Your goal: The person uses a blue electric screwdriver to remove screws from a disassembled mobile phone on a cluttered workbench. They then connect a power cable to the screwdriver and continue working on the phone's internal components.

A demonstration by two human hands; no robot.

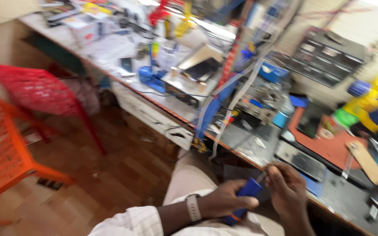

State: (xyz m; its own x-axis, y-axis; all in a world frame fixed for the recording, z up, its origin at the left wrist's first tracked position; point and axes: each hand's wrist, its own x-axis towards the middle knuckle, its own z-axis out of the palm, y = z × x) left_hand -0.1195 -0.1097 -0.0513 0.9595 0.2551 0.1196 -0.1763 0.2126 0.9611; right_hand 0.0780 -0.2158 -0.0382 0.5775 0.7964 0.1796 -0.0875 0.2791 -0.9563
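My left hand (226, 200) is wrapped around the blue handle of a screwdriver (244, 197) held over my lap, a pale watch band on its wrist. My right hand (287, 188) pinches the thin metal tip of the same tool just above the handle. Both hands sit at the near edge of a cluttered workbench (246, 140). The picture is blurred by motion, so fine detail at the tip cannot be made out.
On the bench lie a dark phone on an orange mat (324, 144), another flat device (300, 161), a metal box unit (191, 78), cables, blue and yellow tools and a drawer cabinet (329, 61). Red and orange plastic chairs (5, 144) stand on the wooden floor at left.
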